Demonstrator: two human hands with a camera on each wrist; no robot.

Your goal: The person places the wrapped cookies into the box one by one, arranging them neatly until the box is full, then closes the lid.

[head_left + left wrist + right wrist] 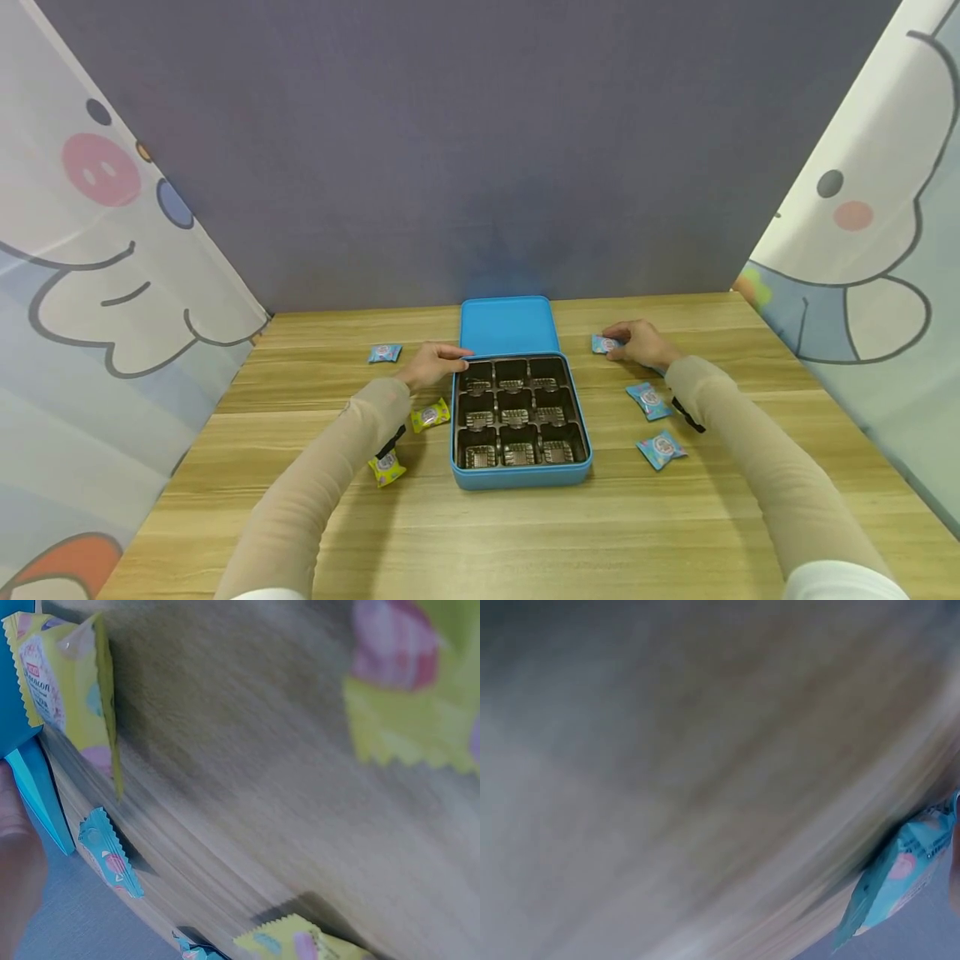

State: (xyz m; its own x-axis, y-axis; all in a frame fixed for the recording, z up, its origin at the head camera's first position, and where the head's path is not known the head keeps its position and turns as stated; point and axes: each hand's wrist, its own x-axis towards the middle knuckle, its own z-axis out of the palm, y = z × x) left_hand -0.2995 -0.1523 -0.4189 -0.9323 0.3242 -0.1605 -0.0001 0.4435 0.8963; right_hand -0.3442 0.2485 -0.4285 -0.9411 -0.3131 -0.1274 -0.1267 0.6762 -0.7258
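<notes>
A blue tin box (521,477) stands on the table with its lid (508,325) folded back. Its dark plastic insert (515,380) has rows of bare compartments. My left hand (429,365) holds the box's far left corner between thumb and fingers; only part of it shows in the left wrist view. To the right of the lid, my right hand (637,342) pinches a blue wrapped candy (603,344). That candy (901,871) appears tilted at the fingertips in the right wrist view. Near my left forearm lie yellow wrapped candies (430,415), one partly hidden by the wrist strap.
Blue wrapped candies (649,401) lie near my right wrist, one partly covered by the hand. Another blue candy (385,353) lies at the far left. The wooden table (480,542) ends at a grey back panel (480,167), with printed curtains (847,250) on both sides.
</notes>
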